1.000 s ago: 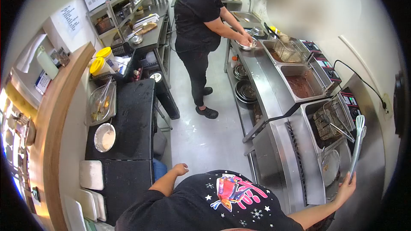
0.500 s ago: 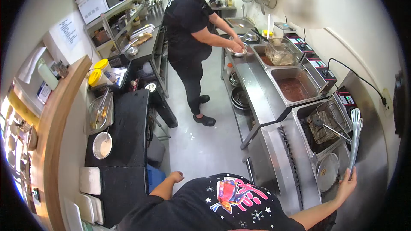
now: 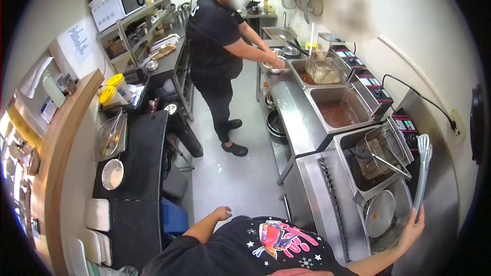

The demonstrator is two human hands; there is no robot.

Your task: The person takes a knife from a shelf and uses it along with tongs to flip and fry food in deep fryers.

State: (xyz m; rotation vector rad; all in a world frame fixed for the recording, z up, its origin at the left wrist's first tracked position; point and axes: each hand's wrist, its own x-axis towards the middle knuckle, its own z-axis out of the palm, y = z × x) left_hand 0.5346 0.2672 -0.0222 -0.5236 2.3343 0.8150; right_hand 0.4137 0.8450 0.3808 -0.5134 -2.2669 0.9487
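My right hand (image 3: 411, 229) is closed around the lower end of metal tongs (image 3: 423, 176), which stand nearly upright at the right wall with the head up. Just left of the tongs is a fryer well (image 3: 353, 148) holding a wire basket (image 3: 375, 158) with its handle toward me. In front of that well, a round metal pan or strainer (image 3: 380, 213) with small crumbs sits in a steel basin. My left hand (image 3: 222, 213) hangs over the floor beside my body, its fingers loosely bent and apart. I see nothing in it.
A co-worker (image 3: 215, 41) in black stands ahead, hands over a metal bowl (image 3: 276, 66). Two more fryer wells with brownish oil (image 3: 337, 110) line the right. On the left, a black counter (image 3: 135, 174) carries a white bowl (image 3: 112, 174), a glass tray (image 3: 111, 135) and white boards (image 3: 98, 214).
My view has shifted slightly, so the surroundings appear moved left. The tongs remain in my right hand, and my left hand is a little farther from the left counter.
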